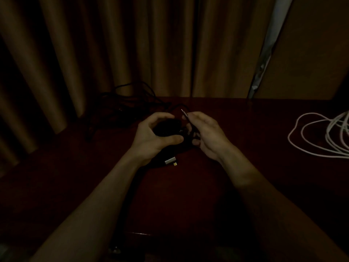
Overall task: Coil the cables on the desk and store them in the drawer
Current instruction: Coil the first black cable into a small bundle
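Left hand [154, 138]: curled round black cable coil [167, 127], mid-counter [255, 176]; right hand [208, 136]: pinching the coil's plug end [184, 114], tip up; silver connector [170, 160] lying just below left hand; black cable tangle [128, 104] rear left; white cable [319, 138] far right, loose loops.

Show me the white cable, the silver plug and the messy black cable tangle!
white cable [332, 153], head view, on the bunched lower strands.
silver plug [171, 160], head view, on the middle of its metal shell.
black cable tangle [128, 108], head view, on the middle of the pile.
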